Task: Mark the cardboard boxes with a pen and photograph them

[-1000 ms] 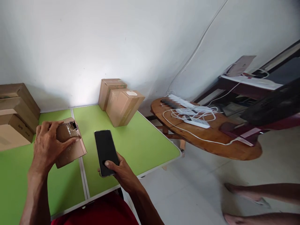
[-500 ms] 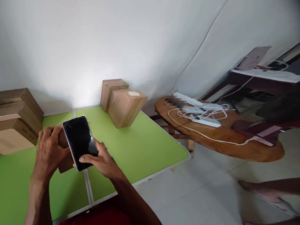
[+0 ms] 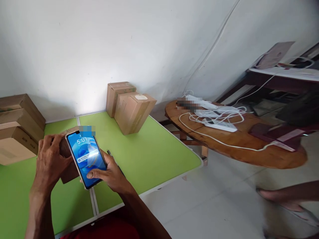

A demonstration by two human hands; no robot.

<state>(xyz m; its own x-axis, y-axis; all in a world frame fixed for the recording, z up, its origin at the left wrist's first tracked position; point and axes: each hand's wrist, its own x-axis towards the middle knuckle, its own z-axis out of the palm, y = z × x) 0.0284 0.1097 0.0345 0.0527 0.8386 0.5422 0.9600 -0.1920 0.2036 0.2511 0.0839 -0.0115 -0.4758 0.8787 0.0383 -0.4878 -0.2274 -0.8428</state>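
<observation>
My right hand [image 3: 113,174] is closed round a smartphone [image 3: 86,157] in a clear case, its thumb lying on the lit blue lock screen. Behind the phone is a small brown cardboard box [image 3: 68,174], largely hidden by it. My left hand [image 3: 51,159] grips that box from the left, with fingers bent over its top and the thumb on the near side. A thin dark pen-like thing [image 3: 109,153] lies on the green table, partly covered by my right hand.
Cardboard boxes [image 3: 136,113] stand at the back of the green folding table [image 3: 159,159], and several more boxes [image 3: 18,146] at its left. Right of it, a round wooden table [image 3: 224,151] bears white power strips [image 3: 220,125] and tangled cable. A person's foot [image 3: 286,204] is on the floor.
The phone's screen has gone from black to a lit lock screen. The phone has dropped slightly lower in front of the box, while both hands keep their hold.
</observation>
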